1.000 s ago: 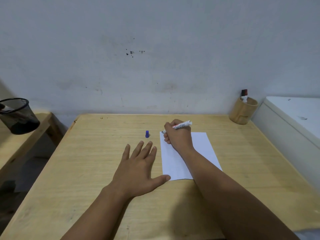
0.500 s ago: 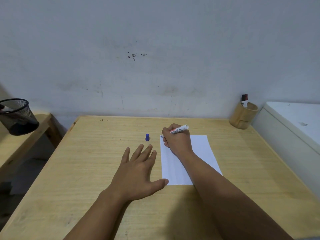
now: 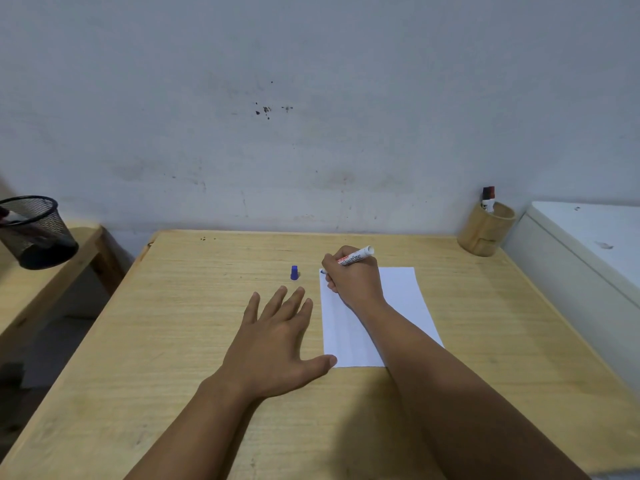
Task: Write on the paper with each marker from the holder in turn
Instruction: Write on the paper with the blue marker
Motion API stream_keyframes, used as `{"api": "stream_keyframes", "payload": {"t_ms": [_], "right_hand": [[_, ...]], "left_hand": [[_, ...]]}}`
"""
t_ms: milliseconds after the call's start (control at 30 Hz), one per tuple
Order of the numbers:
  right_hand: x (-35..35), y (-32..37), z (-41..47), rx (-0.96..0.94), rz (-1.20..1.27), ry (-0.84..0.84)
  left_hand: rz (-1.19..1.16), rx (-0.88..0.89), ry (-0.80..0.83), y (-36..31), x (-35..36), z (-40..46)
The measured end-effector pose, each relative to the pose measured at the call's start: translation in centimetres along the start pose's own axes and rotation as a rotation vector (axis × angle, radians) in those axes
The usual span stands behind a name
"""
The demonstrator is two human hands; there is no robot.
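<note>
Both hands are over the table [image 3: 173,341], and I'll start with the right hand [image 3: 355,282]: its fingers are curled tight around a white marker [image 3: 355,257], the tip pressed at the far left corner of the paper [image 3: 401,299], the marker's back end tilted up and to the right. My right forearm lies across the sheet toward the near edge of the table. My left hand [image 3: 273,344] lies flat, palm down, fingers spread and gripping nothing, just left of the paper; the thumb tip touches the sheet's near left corner

The table is pale wood and runs up to a grey wall. The paper sits right of the table's middle, a plain white sheet with its long side running away from me. At the far right corner of the table stands a round wooden holder [image 3: 485,233] with one marker [image 3: 488,199] upright in it, dark cap on top. A small blue cap [image 3: 294,273] stands upright on the bare wood, just left of the paper's far left corner and beyond my left fingertips

Off the table's left side, a black mesh cup [image 3: 34,233] rests on a lower wooden surface
</note>
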State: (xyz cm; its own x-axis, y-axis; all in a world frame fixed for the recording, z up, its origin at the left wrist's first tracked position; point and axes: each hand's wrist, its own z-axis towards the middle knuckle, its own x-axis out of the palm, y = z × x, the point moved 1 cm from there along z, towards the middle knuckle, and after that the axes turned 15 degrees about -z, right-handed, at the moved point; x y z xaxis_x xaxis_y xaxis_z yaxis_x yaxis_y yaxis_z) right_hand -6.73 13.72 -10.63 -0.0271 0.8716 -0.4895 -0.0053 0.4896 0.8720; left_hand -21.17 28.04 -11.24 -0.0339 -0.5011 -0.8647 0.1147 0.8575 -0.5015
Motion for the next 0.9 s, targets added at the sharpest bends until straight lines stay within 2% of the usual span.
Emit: {"api": "stream_keyframes", "payload": {"t_ms": [200,467,533,633,667,800,900], "right_hand": [[0.1,0.0,0.3,0.013,0.030,0.018],[-0.2,-0.3,0.9,0.053,0.205,0.019],[-0.5,0.3,0.8,0.060,0.246,0.074],[-1.4,1.4,0.4,0.050,0.294,0.125],[-1.8,1.8,0.2,0.035,0.293,0.105],[-4.1,3.3,-0.6,-0.062,0.176,-0.024],[-6.4,3.9,-1.5,-0.123,0.171,0.071]], "left_hand": [[0.016,-0.007,0.011,-0.1,-0.1,-0.1],[-0.036,0.003,-0.002,-0.6,-0.4,-0.2],[-0.194,-0.006,-0.100,-1.1,-0.8,0.1],[-0.394,-0.038,-0.438,-1.0,-1.5,1.8],[-0.409,-0.054,-0.487,-0.6,-1.7,2.7],[-0.253,-0.128,-0.403,1.0,-1.9,6.0],[-0.159,-0.136,-0.392,1.2,-1.8,7.4]]}}
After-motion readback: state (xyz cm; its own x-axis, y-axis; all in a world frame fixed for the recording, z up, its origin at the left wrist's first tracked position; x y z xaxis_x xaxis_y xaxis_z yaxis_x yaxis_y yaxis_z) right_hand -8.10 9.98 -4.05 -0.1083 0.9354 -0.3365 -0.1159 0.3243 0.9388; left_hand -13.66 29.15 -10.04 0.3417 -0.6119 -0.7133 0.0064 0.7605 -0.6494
